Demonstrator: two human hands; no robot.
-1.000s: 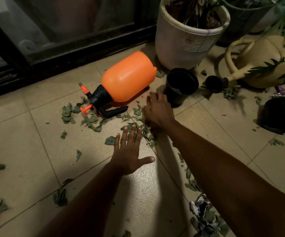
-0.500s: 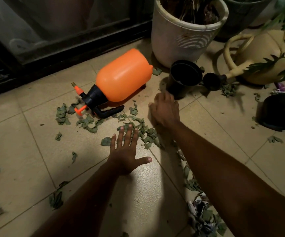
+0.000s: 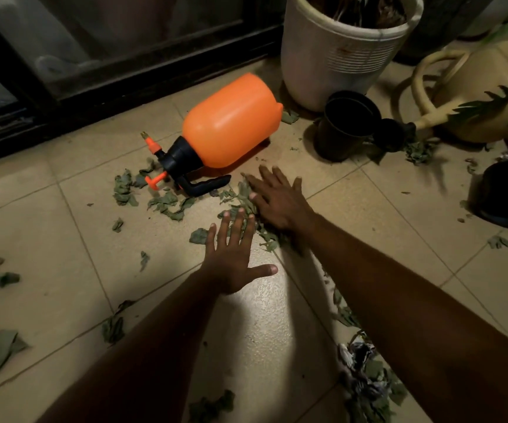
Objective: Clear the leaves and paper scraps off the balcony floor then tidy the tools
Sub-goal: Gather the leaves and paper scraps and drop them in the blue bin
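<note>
Both hands flat, fingers spread: right hand (image 3: 280,199) and left hand (image 3: 231,254) raking leaves (image 3: 167,204) (risk: bumping sprayer (image 3: 228,123), scattering them).

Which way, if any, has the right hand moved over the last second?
Yes. The right hand has slid left over the leaves, away from the black pot, toward the sprayer handle.

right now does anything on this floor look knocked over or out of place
Yes. The sprayer lies on its side near the door track instead of standing upright. Torn leaves are scattered across the floor, and crumpled paper sits among more leaves at the lower right.
</note>
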